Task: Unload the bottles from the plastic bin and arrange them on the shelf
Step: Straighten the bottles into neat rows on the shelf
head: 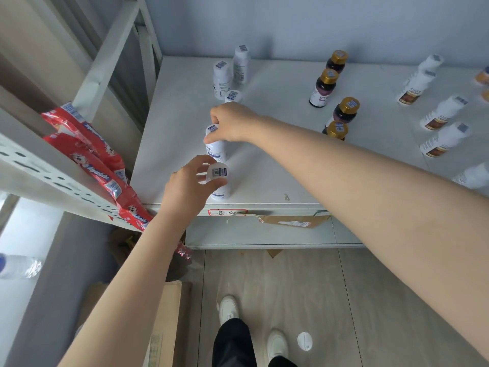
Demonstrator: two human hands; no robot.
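The left hand [189, 186] curls its thumb and fingers round the cap end of a near white bottle [219, 181], which is upright close to the near edge of the white shelf [264, 168]. I cannot tell whether its base rests on the board. Just beyond it, the right hand [232, 123] reaches in from the right and pinches the top of a second white bottle [215, 145] from above, thumb on the near side and fingers bent over the cap. This bottle also stands upright, and the two are just apart.

Farther back on the left, three more white bottles [222, 78] stand close together, one partly hidden behind the right hand. In the middle of the shelf, four dark bottles [324, 88] with gold caps stand in a loose line running far to near. On the right stands a row of white bottles with brown labels [444, 112].

A paper tag [227, 212] with a red border sticks to the shelf's near edge. Red packets [87, 144] lie on a neighbouring rack at the left. Below are a cardboard box [164, 327], the person's white shoes [227, 309] and a round white thing [304, 340] on the floor.
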